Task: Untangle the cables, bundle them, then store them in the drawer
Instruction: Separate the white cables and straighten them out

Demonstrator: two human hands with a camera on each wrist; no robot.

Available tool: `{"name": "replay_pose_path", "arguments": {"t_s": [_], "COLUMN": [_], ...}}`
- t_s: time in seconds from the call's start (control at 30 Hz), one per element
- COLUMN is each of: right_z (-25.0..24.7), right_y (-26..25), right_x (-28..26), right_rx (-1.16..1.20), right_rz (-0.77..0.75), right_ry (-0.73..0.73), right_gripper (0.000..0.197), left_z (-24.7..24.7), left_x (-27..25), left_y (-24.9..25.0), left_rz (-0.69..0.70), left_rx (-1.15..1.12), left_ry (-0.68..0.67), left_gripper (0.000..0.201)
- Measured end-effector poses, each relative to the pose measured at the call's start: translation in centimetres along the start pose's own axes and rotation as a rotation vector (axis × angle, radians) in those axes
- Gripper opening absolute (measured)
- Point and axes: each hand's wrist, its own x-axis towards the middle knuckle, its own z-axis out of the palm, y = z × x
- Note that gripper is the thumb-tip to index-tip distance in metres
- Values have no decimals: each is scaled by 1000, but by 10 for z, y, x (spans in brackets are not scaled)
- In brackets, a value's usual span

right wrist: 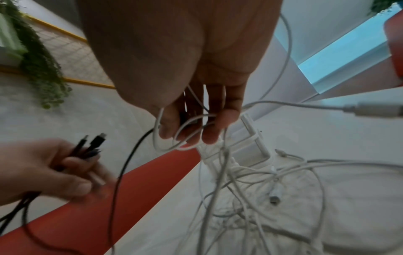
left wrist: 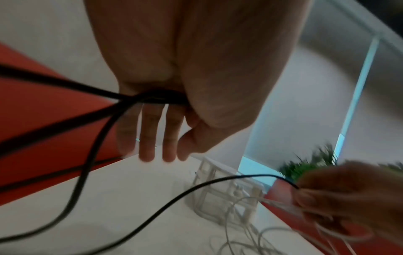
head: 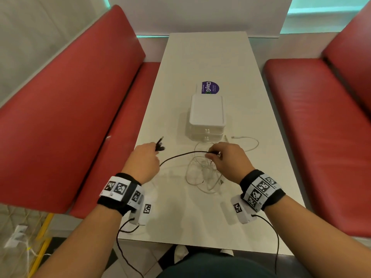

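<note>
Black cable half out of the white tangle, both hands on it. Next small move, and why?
Probably draw the black cable leftward. The left hand already grips its gathered plugs, while the right hand pinches it together with loops of the white cables, which likely must be let go first.

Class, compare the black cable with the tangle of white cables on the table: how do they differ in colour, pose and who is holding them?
The thin black cable is dark and runs as one strand between both hands; the thin white cables are pale and lie knotted in loops on the white table. The left hand grips only black cable ends; the right hand pinches black and white strands together. Both lie in front of the small white drawer unit, not yet stored.
</note>
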Motion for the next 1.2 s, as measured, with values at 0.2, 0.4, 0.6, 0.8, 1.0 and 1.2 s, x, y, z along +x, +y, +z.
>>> {"name": "replay_pose_path", "arguments": {"t_s": [0.2,0.4,0.6,0.8,1.0,1.2], "right_z": [8,-5,-8,-19,25,54], "right_y": [-26,0,17,19,6,18], "right_x": [-6,-14,-42,-26,-16,-28], "right_rx": [40,220,-59,-350,-4,-124], "right_rz": [-126,-5,-184,-193,-90,-120], "right_ry": [-14,-201,-194,69,-434,-514], "right_gripper": [20,32,33,25,25,18], "left_z": [25,11,-36,-22,31,42], "left_x": [-19,-11,9,14,-7,-10], "left_y": [57,19,-73,-57,-3,9], "left_rz": [171,-26,-136,92,159,104], "left_rx": [-317,-80,576,439,195,21], "left_ry": [-107,54,277,191,-62,-69], "left_gripper": [13,17,14,13,17,15]}}
